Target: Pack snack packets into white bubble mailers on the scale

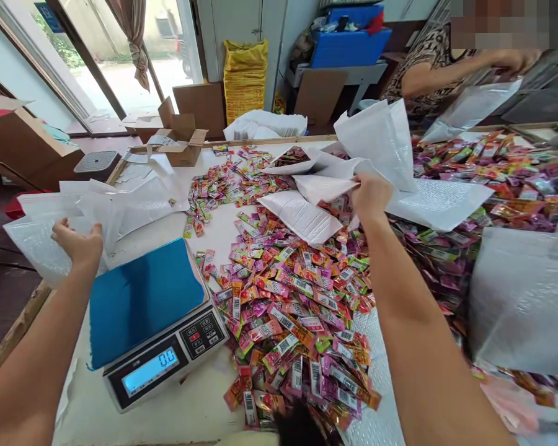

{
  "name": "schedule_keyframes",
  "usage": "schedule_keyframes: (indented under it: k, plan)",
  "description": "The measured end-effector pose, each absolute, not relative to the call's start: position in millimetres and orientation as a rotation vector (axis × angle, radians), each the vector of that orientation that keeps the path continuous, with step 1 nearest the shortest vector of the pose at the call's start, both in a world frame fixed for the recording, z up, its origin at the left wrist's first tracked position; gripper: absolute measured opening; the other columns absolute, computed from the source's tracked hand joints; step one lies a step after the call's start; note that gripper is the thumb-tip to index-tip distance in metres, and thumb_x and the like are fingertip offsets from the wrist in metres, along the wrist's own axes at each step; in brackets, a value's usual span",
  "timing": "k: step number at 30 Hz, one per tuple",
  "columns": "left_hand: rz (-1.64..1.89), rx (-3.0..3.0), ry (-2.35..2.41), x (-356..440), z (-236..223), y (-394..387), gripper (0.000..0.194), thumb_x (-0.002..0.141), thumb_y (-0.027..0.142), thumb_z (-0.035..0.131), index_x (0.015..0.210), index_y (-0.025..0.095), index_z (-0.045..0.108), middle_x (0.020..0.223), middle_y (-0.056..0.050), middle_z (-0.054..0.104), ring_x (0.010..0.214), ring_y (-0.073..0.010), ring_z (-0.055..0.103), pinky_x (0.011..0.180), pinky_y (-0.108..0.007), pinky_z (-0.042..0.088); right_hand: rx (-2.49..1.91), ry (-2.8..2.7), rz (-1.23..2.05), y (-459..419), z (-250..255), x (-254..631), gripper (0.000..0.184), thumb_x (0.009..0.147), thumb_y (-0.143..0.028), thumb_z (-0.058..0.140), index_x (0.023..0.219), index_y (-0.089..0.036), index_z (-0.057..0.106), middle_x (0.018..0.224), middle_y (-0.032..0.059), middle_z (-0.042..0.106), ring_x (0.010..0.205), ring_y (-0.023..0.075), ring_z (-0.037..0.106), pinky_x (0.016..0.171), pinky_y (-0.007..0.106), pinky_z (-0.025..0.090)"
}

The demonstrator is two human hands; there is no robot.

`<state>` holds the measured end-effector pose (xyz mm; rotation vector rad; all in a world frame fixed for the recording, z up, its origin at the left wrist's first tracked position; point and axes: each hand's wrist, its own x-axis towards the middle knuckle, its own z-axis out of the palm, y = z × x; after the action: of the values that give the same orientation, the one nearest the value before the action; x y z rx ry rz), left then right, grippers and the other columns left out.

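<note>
My left hand is at the left, over a fanned stack of white bubble mailers. Its thumb and fingers are apart and rest against the mailers. Beyond the scale, my right hand is closed on the edge of a white bubble mailer. More mailers lie around that hand on the heap, one standing up behind it. Below it spreads a pile of small colourful snack sachets. A digital scale with a blue top shows 0.0, and nothing rests on its pan.
A co-worker at the upper right handles a clear bag over another sachet heap. A large white mailer lies at the right. An open cardboard box stands at the back left; a yellow sack is behind the table.
</note>
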<state>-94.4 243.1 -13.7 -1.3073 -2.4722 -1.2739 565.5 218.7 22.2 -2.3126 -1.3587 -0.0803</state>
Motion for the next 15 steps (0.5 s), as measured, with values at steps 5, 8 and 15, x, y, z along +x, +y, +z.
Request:
schedule_keyframes:
  k: [5,8,15]
  plan:
    - [-1.406,-1.507,-2.315,-73.0,13.5,190.2,0.079,0.071,0.016,0.074,0.142,0.024,0.038,0.153,-0.016,0.041,0.134,-0.028,0.051,0.108,-0.045,0.049,-2.18,-1.405,-0.318,211.0,117.6,549.1,0.037,0.096,-0.014,0.044,0.119,0.002,0.069,0.123,0.0302,0.066,0.123,0.0303,0.061,0.088,0.044,0.037]
    - [-1.564,-1.79,-2.207,-19.0,20.9,165.2,0.073,0.071,0.022,0.073,0.138,0.025,0.043,0.148,-0.015,0.047,0.124,-0.029,0.059,0.098,-0.046,0.056,-2.072,-1.536,-0.444,188.3,183.5,514.2,0.037,0.093,-0.013,0.046,0.116,0.006,0.069,0.12,0.0309,0.068,0.125,0.0374,0.06,0.088,0.048,0.04]
    - [-1.969,-3.007,-2.466,142.5,-22.1,107.9,0.096,0.067,0.056,0.084,0.149,0.031,0.042,0.154,-0.021,0.043,0.14,-0.0398,0.048,0.107,-0.057,0.048,-1.716,-1.798,-0.311,144.7,276.6,443.1,0.03,0.08,-0.022,0.054,0.097,-0.011,0.076,0.051,-0.0066,0.055,0.071,0.0152,0.068,0.063,0.034,0.036]
